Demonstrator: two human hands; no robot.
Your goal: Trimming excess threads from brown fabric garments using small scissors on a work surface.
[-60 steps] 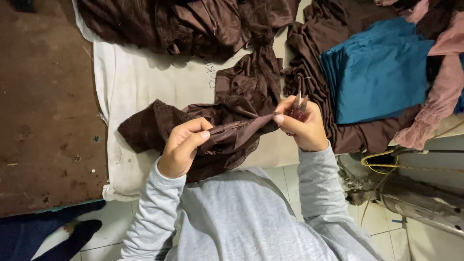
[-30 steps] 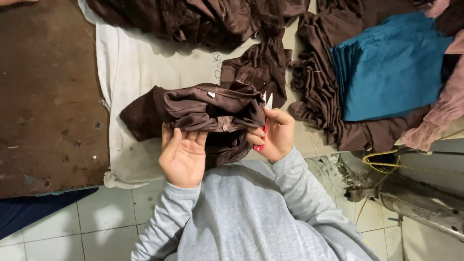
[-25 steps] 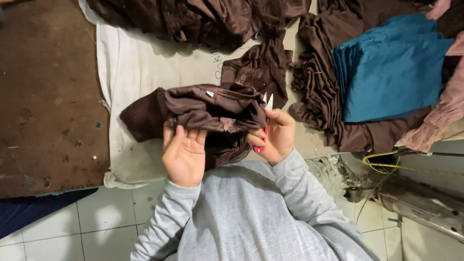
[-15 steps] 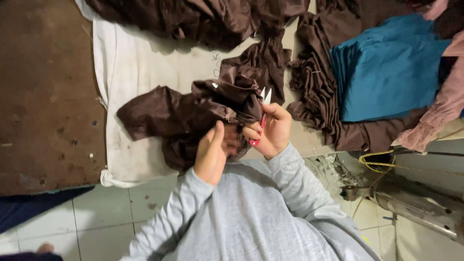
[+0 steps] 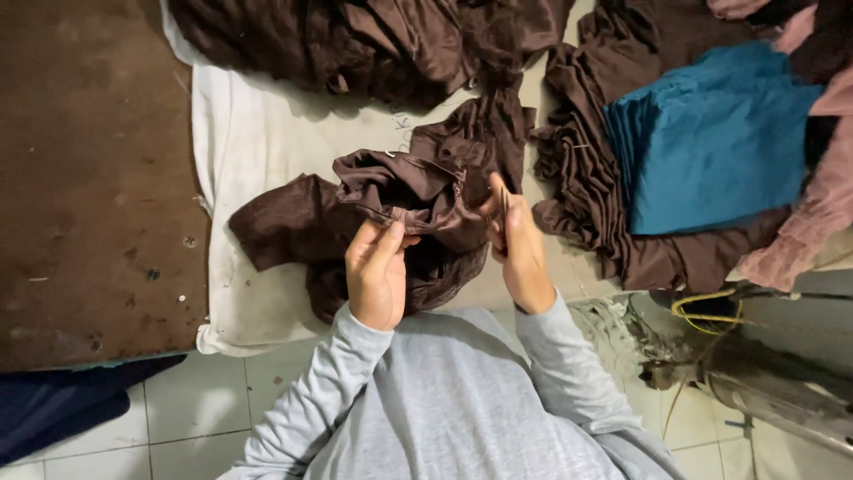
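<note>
Nearest the camera, grey sweatshirt sleeves lead up to both hands, working over the near edge of the white cloth sheet. Left hand is closed, fingers and thumb pinching a seamed edge of the bunched dark brown satin garment, which sits raised off the sheet's near middle. Right hand is curled shut around a small pair of thread snips, blades just showing at the fabric's right side. That garment looks light, soft and slippery; I'd judge it slides unless gripped at a stitched seam or hem, as the left hand does. To the left of the sheet, a worn brown board. To the right, a crumpled stack of brown pieces under folded teal fabric, pink cloth at the far right edge. Farthest off, a heap of brown satin lies along the sheet's far edge.
</note>
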